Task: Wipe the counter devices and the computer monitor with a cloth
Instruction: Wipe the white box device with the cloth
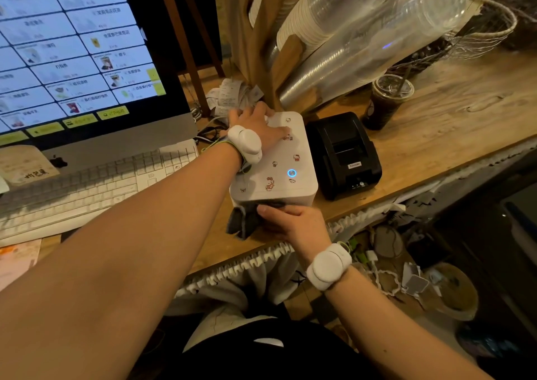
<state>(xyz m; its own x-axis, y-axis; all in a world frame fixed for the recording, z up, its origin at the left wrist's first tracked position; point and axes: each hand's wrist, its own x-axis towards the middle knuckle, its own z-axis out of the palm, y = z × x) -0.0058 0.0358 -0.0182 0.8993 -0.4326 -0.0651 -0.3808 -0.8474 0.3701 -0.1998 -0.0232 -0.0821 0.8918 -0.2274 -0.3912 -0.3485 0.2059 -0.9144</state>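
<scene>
Receipts (232, 95) and black printer (344, 153) flank white printer (279, 161), left fingers (236, 115) spread atop, right fingers (276, 210) pinching cloth (241, 222).

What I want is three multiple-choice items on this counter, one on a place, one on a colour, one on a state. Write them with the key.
1. The black printer stands:
A) just to the right of the white device
B) on top of it
C) to its left

2. The cloth is:
A) yellow
B) dark grey
C) red

3. The ring light on the white device is:
A) off
B) lit blue
C) hidden under a hand

Key:
1 A: the black printer sits beside the white device's right side.
2 B: the cloth that the right hand grips at the device's front is dark grey.
3 B: the ring glows blue, clear of the left hand resting on top.
</scene>
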